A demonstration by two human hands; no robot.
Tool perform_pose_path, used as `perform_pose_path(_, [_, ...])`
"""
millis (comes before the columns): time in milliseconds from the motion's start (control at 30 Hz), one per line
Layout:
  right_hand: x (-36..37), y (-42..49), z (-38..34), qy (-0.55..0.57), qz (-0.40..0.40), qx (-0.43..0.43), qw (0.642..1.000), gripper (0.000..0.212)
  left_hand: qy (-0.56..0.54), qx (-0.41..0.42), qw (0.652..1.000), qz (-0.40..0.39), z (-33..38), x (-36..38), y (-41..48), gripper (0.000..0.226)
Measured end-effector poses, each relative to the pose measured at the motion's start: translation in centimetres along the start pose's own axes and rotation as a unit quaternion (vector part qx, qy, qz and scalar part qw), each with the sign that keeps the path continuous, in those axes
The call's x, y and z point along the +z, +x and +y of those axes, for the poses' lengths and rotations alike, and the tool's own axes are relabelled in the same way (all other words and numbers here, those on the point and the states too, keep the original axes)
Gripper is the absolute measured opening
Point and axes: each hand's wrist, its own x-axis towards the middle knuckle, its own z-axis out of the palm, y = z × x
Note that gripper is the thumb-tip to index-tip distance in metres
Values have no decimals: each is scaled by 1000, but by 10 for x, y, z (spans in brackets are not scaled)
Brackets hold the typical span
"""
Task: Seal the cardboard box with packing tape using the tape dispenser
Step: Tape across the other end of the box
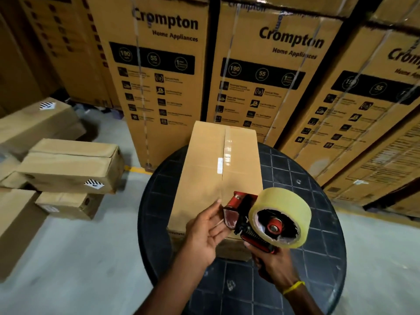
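A long brown cardboard box lies on a round black table, its closed flaps meeting along a centre seam. Clear tape covers the far part of that seam. Above the box's near end I hold a red and black tape dispenser loaded with a yellowish roll of packing tape. My right hand is closed around the dispenser's handle from below. My left hand is at the dispenser's front, fingers spread and touching its red blade guard; whether it pinches the tape end I cannot tell.
Tall printed appliance cartons stand in a row right behind the table. Several smaller brown boxes are stacked on the grey floor to the left. A yellow band is on my right wrist.
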Motion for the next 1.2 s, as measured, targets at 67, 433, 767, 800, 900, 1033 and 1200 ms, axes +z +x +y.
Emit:
perform_pose_path(67, [2,3,-8,-62,-1,-24,998,51,-24,14,998,47,-6,-5,2,29])
perform_pose_path(433, [14,29,-70,-265,-229,-161,923,75,-30,192,953,231,30,-79,17,20])
perform_pose_path(767, [5,45,-59,-335,-246,-147,898,59,22,248,936,247,29,-128,28,13])
perform_pose_path(800, [5,46,-58,-336,-249,-141,897,53,30,258,929,262,27,-129,32,13])
perform_pose_path(900, [2,51,-53,-348,-256,-133,892,44,54,274,914,293,23,-132,38,14])
perform_pose_path(1033, [-4,59,-43,-377,-257,-125,881,42,54,282,912,293,23,-136,44,14])
perform_pose_path(1200, [-3,64,-37,-406,-241,-119,873,35,54,278,913,293,23,-141,49,13])
